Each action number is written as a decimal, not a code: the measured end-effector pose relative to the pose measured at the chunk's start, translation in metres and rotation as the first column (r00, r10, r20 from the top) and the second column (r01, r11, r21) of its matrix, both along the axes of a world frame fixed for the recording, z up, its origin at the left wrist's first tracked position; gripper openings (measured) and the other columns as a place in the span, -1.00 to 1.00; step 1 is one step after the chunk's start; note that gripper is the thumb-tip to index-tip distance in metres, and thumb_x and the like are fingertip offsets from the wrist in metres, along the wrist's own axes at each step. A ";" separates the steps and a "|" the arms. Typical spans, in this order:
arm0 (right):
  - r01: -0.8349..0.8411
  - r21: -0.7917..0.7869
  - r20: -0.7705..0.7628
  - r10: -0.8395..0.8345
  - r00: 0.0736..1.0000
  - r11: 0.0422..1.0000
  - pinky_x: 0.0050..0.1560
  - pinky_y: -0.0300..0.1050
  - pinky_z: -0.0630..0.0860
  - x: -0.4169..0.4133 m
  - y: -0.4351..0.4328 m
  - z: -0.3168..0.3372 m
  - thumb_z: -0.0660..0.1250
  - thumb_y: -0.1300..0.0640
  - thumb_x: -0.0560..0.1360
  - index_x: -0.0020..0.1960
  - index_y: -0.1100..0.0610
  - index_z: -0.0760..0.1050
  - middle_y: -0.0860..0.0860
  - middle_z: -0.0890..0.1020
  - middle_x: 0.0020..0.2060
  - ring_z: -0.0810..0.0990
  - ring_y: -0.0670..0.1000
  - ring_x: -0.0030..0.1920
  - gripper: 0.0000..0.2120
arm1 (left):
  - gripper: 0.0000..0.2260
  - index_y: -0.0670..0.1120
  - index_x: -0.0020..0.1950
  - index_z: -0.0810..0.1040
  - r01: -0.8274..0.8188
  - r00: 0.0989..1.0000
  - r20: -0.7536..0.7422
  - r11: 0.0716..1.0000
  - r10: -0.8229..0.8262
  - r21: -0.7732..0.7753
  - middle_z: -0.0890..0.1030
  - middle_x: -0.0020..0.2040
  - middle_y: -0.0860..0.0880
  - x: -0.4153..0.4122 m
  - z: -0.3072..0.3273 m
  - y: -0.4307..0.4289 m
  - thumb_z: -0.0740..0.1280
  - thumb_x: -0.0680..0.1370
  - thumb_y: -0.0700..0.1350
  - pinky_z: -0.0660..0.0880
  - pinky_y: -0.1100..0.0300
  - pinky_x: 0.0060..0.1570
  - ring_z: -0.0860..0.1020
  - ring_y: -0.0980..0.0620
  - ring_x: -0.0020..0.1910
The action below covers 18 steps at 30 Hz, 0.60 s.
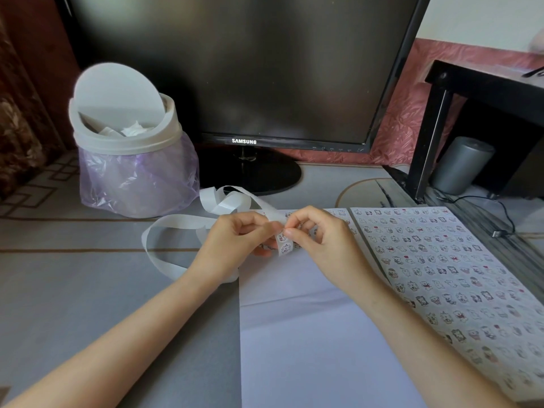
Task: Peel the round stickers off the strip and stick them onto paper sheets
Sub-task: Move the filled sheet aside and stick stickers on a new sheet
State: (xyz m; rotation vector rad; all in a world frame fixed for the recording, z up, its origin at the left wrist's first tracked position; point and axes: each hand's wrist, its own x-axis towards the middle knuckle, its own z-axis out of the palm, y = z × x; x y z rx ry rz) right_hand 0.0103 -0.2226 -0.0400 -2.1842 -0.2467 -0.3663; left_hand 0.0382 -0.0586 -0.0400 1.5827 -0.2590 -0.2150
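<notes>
At the far side we see a dark Samsung monitor (241, 69) standing on a grey table (73, 275). To the right lies a paper sheet (441, 260) covered in rows of small cartoon stickers. Just left of it is a second sheet (309, 334), blank over its near part and with a few stickers at its far edge. At the far left stands a white swing-lid bin (126, 142) lined with a purple bag.

A long white strip (176, 222) loops across the table from near the bin to our hands, which meet over the far part of the second sheet. Our left hand (232, 240) curls its fingers around the strip and holds it. Our right hand (321, 240) pinches the strip's hanging end between thumb and forefinger. A round sticker (285, 248) shows on that end, just below the pinch.
</notes>
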 end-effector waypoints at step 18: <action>0.302 0.051 -0.412 -0.255 0.875 0.952 -0.43 -0.35 0.28 0.005 -0.070 0.020 0.43 0.19 0.42 -0.14 0.15 0.63 0.03 0.60 -0.35 0.43 -0.22 -0.52 -0.96 | -0.83 -0.22 -0.21 0.59 -0.121 0.993 0.021 0.973 0.119 0.199 0.65 -0.32 -0.07 0.007 -0.012 0.003 0.33 0.55 -0.19 0.49 0.37 -0.34 0.58 0.11 -0.39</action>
